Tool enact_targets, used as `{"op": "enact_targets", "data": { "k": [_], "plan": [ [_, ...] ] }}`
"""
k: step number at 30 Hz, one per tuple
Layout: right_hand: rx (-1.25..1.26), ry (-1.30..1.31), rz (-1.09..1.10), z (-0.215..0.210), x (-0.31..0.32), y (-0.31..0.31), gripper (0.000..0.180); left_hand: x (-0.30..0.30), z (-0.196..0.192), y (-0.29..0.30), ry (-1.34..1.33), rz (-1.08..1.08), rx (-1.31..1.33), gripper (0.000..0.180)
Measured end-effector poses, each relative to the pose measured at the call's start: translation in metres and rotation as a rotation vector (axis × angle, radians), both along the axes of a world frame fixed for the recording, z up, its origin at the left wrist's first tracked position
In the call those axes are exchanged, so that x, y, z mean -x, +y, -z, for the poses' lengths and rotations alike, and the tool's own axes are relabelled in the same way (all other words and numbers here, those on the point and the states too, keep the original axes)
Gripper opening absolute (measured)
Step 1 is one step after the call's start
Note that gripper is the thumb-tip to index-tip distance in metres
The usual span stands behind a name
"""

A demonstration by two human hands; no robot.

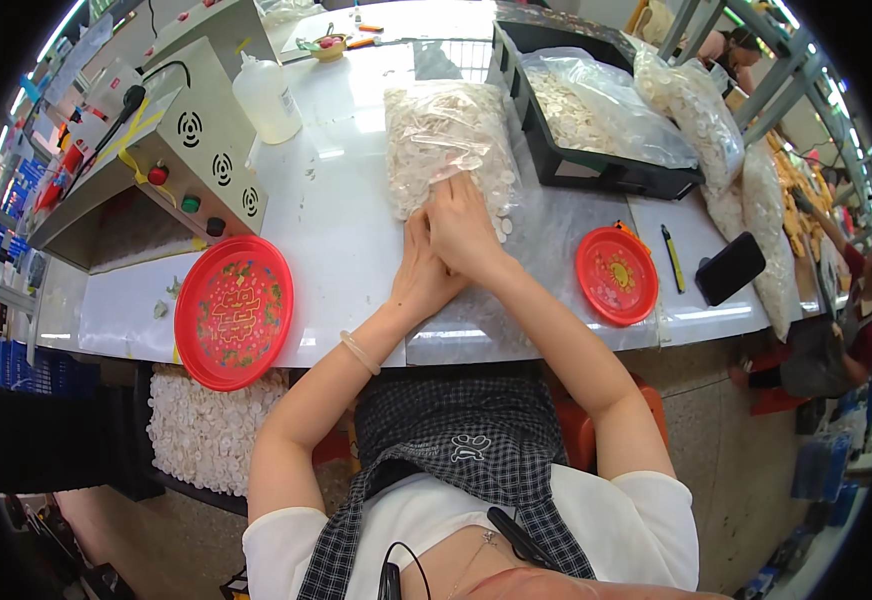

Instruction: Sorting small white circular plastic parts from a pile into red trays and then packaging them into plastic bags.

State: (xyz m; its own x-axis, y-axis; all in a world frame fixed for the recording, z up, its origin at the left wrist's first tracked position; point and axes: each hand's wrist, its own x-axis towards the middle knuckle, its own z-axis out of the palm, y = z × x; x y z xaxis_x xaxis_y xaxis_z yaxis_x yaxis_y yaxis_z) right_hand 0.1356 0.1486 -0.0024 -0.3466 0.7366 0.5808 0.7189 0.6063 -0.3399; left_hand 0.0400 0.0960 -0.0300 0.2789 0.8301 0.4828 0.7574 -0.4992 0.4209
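The right hand (pixel 466 225) lay flat over the near end of the clear plastic bag (pixel 448 140) of small white pieces, fingers together and pressed down on it, while the left hand (pixel 419 270) sat just beside and partly under the right, its fingers also together against the bag's near edge; neither pinched anything that could be seen. The bag lay on the white worktable (pixel 336 230), directly beyond the hands, with the black crate (pixel 596 165) just to the bag's right and the grey control box (pixel 191 150) well to the bag's left. The small red plate (pixel 616 275) sat nearer than the bag and to its right, the large red plate (pixel 234 310) nearer and to its left. Judging by its slump, the bag was probably soft, shifting and slippery-skinned, moderately heavy; gathering the loose film at the near end, or cradling it from both sides, looked safest.
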Motion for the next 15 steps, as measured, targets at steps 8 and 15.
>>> {"op": "enact_targets", "data": {
  "k": [8,15],
  "plan": [
    [-0.085,0.028,0.22,0.001,0.001,0.094,0.064,-0.005,-0.016,-0.014,-0.02,-0.046,0.012,0.091],
    [0.148,-0.199,0.143,-0.014,-0.001,0.121,0.067,-0.009,-0.012,-0.008,-0.046,-0.085,0.039,0.109]
  ]
}}
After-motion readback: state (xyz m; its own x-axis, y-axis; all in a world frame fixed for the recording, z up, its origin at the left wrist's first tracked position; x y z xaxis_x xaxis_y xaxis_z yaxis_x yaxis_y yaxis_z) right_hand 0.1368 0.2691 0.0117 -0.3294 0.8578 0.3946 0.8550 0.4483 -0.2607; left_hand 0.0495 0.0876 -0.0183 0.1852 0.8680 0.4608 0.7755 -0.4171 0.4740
